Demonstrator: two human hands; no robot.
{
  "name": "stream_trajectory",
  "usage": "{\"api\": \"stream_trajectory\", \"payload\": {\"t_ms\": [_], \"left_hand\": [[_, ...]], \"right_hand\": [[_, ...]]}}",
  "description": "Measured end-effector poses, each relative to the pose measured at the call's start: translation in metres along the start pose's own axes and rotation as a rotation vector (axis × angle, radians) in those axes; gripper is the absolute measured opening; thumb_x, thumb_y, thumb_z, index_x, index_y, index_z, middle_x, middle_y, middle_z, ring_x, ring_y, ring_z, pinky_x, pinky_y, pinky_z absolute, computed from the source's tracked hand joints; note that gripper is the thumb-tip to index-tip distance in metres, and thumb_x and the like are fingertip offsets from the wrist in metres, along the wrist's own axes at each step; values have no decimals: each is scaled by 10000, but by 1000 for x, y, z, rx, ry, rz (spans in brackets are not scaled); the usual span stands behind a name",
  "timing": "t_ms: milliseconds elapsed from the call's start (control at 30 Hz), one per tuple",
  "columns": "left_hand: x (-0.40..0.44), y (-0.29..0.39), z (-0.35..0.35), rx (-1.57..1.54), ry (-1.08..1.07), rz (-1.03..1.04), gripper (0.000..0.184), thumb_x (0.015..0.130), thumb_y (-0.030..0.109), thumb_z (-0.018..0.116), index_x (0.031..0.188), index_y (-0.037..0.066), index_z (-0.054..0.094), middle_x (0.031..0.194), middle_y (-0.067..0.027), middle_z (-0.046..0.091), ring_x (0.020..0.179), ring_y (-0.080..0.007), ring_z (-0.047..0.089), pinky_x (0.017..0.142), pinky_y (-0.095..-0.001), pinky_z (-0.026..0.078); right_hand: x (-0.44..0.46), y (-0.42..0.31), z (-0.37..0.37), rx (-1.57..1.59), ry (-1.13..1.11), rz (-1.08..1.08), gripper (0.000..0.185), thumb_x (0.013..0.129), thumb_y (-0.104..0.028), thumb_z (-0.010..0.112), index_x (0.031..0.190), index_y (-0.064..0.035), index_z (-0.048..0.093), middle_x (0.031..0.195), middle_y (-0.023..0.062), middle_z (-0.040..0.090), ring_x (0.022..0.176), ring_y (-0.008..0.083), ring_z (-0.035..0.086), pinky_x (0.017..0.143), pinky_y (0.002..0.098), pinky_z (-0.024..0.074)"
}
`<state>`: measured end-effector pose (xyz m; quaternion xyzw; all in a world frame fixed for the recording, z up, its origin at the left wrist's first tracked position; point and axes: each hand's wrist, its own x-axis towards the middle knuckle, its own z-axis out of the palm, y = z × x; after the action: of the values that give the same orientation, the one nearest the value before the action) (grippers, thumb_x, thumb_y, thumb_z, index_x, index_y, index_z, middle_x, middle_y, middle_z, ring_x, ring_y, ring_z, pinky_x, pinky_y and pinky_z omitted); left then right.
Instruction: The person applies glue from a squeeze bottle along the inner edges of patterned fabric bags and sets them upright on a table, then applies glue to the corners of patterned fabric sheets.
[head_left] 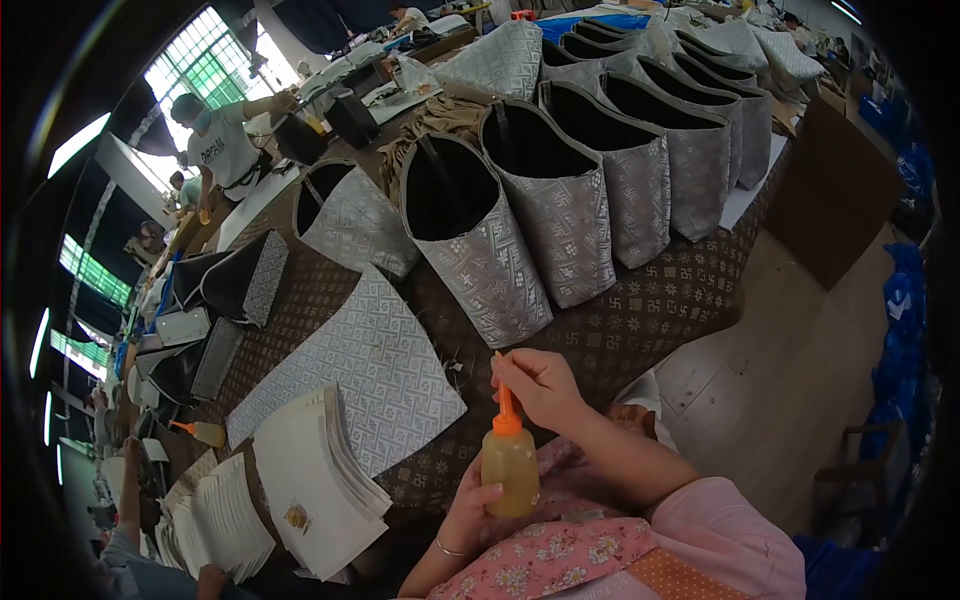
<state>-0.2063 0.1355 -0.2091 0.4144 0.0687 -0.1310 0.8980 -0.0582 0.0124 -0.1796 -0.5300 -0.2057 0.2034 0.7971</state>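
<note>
My left hand (468, 515) is wrapped round a clear squeeze bottle (512, 475) of yellowish liquid, held upright in front of my apron. The bottle's orange nozzle (507, 410) points up. My right hand (540, 388) is closed in a pinch at the nozzle's tip; the fingers partly hide what they grip. Beyond my hands, on the brown patterned cloth (640, 320), stands a silvery patterned fabric shell (490, 275) with a dark open top. A flat piece of the same silvery fabric (370, 360) lies to the left, with loose threads near its right edge.
Several more silvery shells (640, 190) stand in rows behind. Stacked cream panels (320, 480) lie at the lower left, near another orange-tipped bottle (205, 432). A co-worker (230, 140) stands at the far left. A brown board (835, 190) and a wooden stool (865, 455) are at the right.
</note>
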Motion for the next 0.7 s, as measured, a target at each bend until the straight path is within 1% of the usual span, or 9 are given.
{"api": "stream_trajectory", "payload": {"t_ms": [167, 200, 233, 300, 467, 567, 633, 667, 700], "left_hand": [[5, -4, -6, 55, 25, 7, 702, 681, 205, 668, 1276, -10, 362, 1124, -145, 548, 976, -263, 591, 819, -384, 507], [7, -5, -12, 37, 37, 10, 738, 653, 277, 664, 1267, -6, 368, 1076, -156, 553, 913, -279, 597, 781, -389, 508], [9, -6, -17, 19, 49, 13, 778, 625, 349, 661, 1257, -2, 374, 1028, -167, 558, 850, -296, 603, 743, -394, 509], [7, -2, -13, -44, 31, -1, 792, 617, 371, 653, 1257, -2, 372, 1010, -166, 554, 838, -295, 598, 729, -389, 507], [6, -3, -17, -129, -117, -47, 828, 610, 421, 632, 1267, -2, 360, 989, -156, 541, 845, -288, 585, 718, -371, 502], [4, 2, -8, -98, -73, -76, 820, 626, 369, 662, 1280, -7, 341, 1045, -148, 536, 879, -277, 585, 743, -380, 502], [5, 0, -7, 68, 52, 48, 706, 701, 176, 683, 1285, -19, 338, 1136, -151, 527, 1004, -249, 567, 845, -387, 485], [6, 0, -3, 66, 51, 51, 706, 701, 176, 683, 1285, -19, 338, 1136, -151, 527, 1004, -249, 567, 845, -387, 485], [7, 1, 4, 199, 151, 120, 714, 711, 135, 684, 1302, -12, 311, 1163, -138, 506, 1042, -229, 541, 871, -370, 465]], "right_hand": [[3, -7, -11, 195, -63, 137, 205, 915, -175, 516, 899, 11, 601, 736, 21, 600, 705, 103, 598, 636, 220, 486], [2, -10, -10, 254, -81, 181, 197, 911, -167, 523, 905, 13, 601, 748, 23, 603, 720, 111, 603, 649, 223, 488], [2, -10, -6, 253, -81, 182, 197, 911, -167, 523, 905, 13, 601, 748, 23, 603, 720, 111, 603, 649, 223, 488], [2, -5, 6, 78, -58, -38, 171, 900, -143, 538, 919, 15, 602, 772, 24, 608, 745, 108, 605, 670, 222, 488], [-1, -8, 4, 31, -22, 33, 145, 893, -123, 544, 903, 12, 597, 787, 33, 611, 731, 104, 608, 660, 226, 492], [2, -5, 1, 79, 13, 91, 139, 893, -125, 544, 885, 4, 594, 782, 37, 610, 716, 104, 609, 646, 228, 493], [5, 0, -3, 145, 19, 107, 137, 892, -127, 547, 875, 0, 592, 778, 37, 609, 710, 105, 610, 634, 230, 495], [7, 3, -4, 203, 29, 96, 150, 888, -146, 559, 888, -1, 600, 766, 29, 603, 686, 86, 589, 610, 219, 481], [7, 4, -4, 263, 38, 86, 166, 884, -164, 572, 902, -2, 607, 754, 21, 597, 662, 66, 568, 586, 209, 466]]}}
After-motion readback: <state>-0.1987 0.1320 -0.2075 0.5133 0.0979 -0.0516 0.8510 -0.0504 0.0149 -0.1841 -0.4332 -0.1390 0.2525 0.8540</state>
